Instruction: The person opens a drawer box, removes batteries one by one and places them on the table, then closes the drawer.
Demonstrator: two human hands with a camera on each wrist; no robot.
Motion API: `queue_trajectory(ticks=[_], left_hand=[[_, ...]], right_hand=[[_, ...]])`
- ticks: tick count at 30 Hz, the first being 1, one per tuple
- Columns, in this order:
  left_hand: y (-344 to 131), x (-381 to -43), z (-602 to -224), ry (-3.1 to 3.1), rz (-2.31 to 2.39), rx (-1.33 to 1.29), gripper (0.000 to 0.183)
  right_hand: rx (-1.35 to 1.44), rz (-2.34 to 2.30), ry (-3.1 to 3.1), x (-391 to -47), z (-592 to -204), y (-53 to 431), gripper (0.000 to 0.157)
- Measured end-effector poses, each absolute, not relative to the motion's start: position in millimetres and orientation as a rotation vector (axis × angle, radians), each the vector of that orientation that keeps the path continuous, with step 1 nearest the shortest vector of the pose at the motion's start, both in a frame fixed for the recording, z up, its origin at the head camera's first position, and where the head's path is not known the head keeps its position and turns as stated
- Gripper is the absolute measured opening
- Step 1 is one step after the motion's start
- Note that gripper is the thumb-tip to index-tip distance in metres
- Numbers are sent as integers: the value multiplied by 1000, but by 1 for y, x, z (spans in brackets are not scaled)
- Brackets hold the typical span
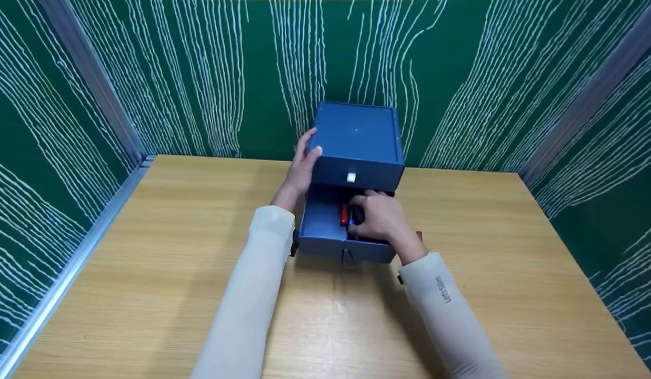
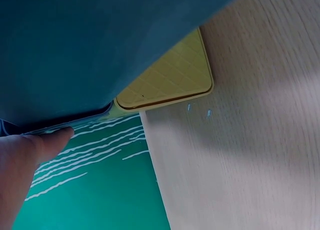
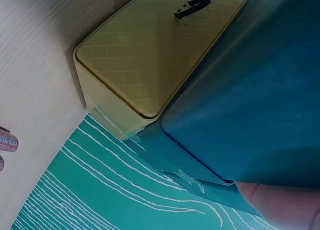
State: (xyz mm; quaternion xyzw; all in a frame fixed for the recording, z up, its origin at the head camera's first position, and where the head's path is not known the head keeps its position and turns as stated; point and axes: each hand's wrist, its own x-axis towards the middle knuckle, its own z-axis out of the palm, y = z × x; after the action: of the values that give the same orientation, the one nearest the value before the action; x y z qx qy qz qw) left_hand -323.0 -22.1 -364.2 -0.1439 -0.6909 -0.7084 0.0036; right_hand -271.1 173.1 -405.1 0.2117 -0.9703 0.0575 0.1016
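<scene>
Bracing the blue rectangular box (image 1: pixel 357 131) at upper centre of the frame, your left hand (image 1: pixel 302 169) lies against its left side, thumb and fingers apart. Your right hand (image 1: pixel 382 215) reaches, with bent fingers, into the pulled-out blue drawer (image 1: pixel 320 246) below, near frame centre, beside 1 small red object (image 1: pixel 344 215); whether they clamp anything cannot be told. A light wood-grain counter (image 1: pixel 146 273) lies underneath.

Wood-grain table (image 1: pixel 199 252) here, with the drawer stack (image 1: pixel 357 131) standing on it, yellow box (image 3: pixel 135 54) at the bottom. Couple of reddish cylinders (image 3: pixel 8 142) lying off to the right, plus two tiny pale specks (image 2: pixel 209 112) near the box.
</scene>
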Motion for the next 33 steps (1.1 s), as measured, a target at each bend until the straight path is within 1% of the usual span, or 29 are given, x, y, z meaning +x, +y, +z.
queue_trajectory(ticks=[11, 21, 23, 29, 33], left_hand=[[-22, -322, -363, -2186, -2201, -429, 50], [-21, -343, -384, -2139, -2144, -509, 48], [-20, -343, -385, -2135, -2150, -509, 48], [-21, -327, -370, -2167, -2149, -485, 50], [-21, -336, -379, -2178, -2128, -463, 49]], right_hand=[[645, 256, -2828, -268, -401, 173, 49], [715, 322, -2801, -261, -396, 175, 46], [717, 325, -2793, -259, -393, 176, 47], [707, 325, -2799, -255, -385, 179, 48], [694, 330, -2808, -253, -381, 182, 47]])
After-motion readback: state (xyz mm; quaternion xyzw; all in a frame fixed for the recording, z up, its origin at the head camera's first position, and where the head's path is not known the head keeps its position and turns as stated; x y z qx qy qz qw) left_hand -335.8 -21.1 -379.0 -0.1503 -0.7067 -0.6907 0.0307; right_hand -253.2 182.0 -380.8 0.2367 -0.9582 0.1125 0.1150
